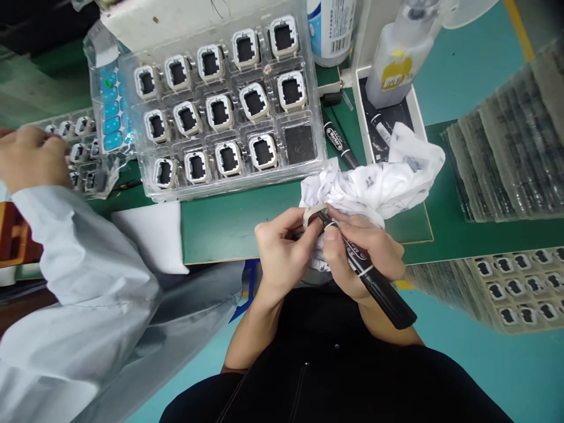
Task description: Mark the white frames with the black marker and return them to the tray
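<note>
Near the table's front edge, my left hand (285, 249) pinches a small pale frame (314, 210) between thumb and fingers. My right hand (361, 249) is closed around a black marker (383, 294), its tip touching or very near the frame. The marker's thick end points down to the right. Just behind my hands lies a crumpled white cloth (374, 185) with dark stains. Farther back, a clear plastic tray (229, 191) holds several similar frames in rows, and its front right compartment (301, 143) has no frame in it.
Another marker (339, 141) lies right of the tray. A white bin (418, 120) holds a bottle (396, 67); a larger bottle (331, 29) stands behind. Stacked trays (511, 141) are at right. At left are a co-worker's hand (37, 158), grey sleeve (83, 241) and white pad (152, 235).
</note>
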### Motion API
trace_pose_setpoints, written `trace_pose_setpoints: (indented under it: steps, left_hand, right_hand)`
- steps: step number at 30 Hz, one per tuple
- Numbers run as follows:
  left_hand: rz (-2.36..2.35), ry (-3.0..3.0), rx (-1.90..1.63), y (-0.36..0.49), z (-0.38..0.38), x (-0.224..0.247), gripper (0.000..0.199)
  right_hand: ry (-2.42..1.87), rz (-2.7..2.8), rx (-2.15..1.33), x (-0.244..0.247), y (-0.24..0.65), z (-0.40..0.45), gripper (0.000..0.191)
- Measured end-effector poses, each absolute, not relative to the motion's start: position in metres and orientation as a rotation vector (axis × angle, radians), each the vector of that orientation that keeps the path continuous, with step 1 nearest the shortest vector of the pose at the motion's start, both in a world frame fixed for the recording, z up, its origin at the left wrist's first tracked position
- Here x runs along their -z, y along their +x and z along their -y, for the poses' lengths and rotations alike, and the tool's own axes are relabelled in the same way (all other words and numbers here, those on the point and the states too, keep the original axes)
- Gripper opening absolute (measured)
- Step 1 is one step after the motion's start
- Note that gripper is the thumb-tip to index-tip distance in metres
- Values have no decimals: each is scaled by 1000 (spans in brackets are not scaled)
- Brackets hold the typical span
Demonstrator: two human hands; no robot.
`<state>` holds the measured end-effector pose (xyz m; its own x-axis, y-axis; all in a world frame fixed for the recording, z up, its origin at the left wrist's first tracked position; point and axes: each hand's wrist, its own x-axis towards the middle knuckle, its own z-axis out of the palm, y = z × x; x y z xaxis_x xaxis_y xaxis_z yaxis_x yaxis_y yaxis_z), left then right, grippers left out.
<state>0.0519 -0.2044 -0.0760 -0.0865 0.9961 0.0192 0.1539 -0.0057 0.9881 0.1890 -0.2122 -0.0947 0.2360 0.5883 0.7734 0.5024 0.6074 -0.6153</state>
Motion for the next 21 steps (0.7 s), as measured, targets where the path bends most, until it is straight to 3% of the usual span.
trace_pose_setpoints:
  steps: [8, 14, 21]
  left_hand:
    - [-1324, 1297, -1219, 50, 204, 77, 15]
    - [-1252, 1099, -1168, 50, 196, 67, 33]
    - [-1122, 965, -1136, 48, 191, 60, 39]
  right_hand:
    - [-973, 1372, -138, 97, 190, 213, 24]
    - [-950, 1191, -341, 103, 189, 218, 20]
    - [-957, 1206, -426, 100, 190, 222, 9]
